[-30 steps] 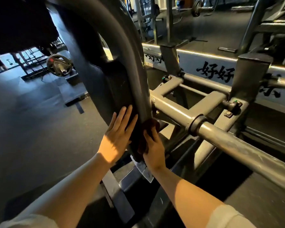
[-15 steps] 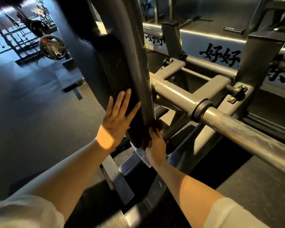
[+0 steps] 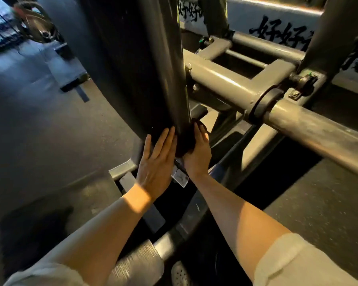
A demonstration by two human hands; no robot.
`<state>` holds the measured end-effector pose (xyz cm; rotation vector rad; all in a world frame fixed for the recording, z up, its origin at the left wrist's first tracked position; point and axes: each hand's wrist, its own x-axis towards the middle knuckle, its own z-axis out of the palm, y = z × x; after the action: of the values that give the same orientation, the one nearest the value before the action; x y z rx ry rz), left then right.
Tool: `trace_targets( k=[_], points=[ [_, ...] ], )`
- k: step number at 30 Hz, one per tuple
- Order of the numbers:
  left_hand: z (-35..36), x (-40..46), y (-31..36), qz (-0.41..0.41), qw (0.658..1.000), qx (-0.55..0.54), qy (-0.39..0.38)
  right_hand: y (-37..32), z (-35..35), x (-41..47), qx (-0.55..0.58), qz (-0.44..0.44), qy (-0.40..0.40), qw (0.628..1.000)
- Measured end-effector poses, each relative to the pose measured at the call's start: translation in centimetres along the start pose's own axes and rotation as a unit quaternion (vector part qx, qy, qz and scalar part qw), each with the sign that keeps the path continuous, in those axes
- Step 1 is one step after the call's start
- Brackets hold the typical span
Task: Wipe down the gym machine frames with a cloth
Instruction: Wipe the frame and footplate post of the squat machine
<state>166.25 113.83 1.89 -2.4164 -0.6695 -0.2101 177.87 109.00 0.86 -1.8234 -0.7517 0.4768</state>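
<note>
Head view, left hand flat with straight fingers on dark frame post, right hand grip pressing dark cloth against post's lower end.

Dark cloth mostly hidden behind upright frame tube.

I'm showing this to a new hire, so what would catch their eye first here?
Two hands at the foot of a big dark upright post in the middle: the left hand lies flat on it, the right hand presses a dark cloth against its edge. To the right, a thick grey bar runs out from the frame.
</note>
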Motion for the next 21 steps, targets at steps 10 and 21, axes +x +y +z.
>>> trace_targets(
  k=[10,21],
  points=[
    [3.3,0.0,-1.1,0.043,0.996,0.073,0.019,1.3,2.8,-0.9,0.052,-0.058,0.126,0.989],
    [3.5,-0.1,-0.3,0.029,0.995,0.090,-0.008,1.8,2.8,-2.7,0.036,-0.071,0.111,0.991]
  ],
)
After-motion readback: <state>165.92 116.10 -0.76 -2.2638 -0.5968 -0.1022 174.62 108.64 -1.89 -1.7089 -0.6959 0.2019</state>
